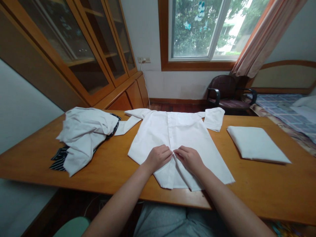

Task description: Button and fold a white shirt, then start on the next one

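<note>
1. Wooden table [259, 197] spans the lower half of the frame, edge to edge.
2. Glass-fronted cabinet [81, 49] fills the upper left; window [197, 29] with curtain [261, 39] sits at upper centre and right.
3. White shirt [158, 135] lies flat at frame centre, front upward, collar towards the window, its sleeves spread left and right.
4. Heap of white and striped garments [84, 135] lies at centre left, touching the shirt's left sleeve.
5. Folded white cloth [256, 143] rests at centre right, clear of the shirt.
6. Dark armchair [225, 93] stands beyond the table's far edge.
7. Left hand [158, 157] and right hand [189, 158] meet at the shirt's front opening, fingers curled and pinching the fabric edges together. Nothing obstructs either hand.
</note>
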Tool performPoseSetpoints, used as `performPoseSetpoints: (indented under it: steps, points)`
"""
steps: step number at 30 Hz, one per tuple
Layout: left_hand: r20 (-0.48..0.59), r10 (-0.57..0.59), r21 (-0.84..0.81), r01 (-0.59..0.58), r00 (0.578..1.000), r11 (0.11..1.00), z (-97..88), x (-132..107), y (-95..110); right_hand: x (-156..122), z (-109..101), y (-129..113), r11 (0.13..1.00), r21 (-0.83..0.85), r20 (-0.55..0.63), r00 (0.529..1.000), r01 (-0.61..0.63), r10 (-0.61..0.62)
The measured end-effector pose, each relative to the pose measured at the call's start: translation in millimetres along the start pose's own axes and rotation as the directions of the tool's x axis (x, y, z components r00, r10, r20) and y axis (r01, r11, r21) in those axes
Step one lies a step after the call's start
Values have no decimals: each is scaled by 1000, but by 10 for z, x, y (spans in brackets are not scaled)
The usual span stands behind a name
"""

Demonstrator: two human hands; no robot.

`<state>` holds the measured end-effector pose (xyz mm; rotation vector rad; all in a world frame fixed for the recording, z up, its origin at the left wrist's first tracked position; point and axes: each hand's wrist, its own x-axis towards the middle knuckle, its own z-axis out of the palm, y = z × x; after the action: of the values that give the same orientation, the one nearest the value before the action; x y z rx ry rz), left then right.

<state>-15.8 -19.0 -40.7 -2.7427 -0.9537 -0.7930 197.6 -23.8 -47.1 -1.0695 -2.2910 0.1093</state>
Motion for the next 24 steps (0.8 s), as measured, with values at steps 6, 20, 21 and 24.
performPoseSetpoints:
  steps: [6, 20, 21, 24]
  points:
    - [-2, -47, -62, 47, 999, 997, 6, -10, 1, 5, -8, -4, 1000, -5, -19, 1000, 5, -5]
    - [17, -105, -198, 107, 994, 974, 14, -12, 4, 2, -9, -13, 995, 72, 27, 997, -71, 69]
    - [16, -106, -201, 107, 994, 974, 15, -14, 2, 2, -5, -10, 994, 77, 27, 997, -73, 71]
    - [26, -92, -196, 95, 995, 976, 15, -17, -4, -1, 10, 1, 992, 92, 25, 996, -85, 84]
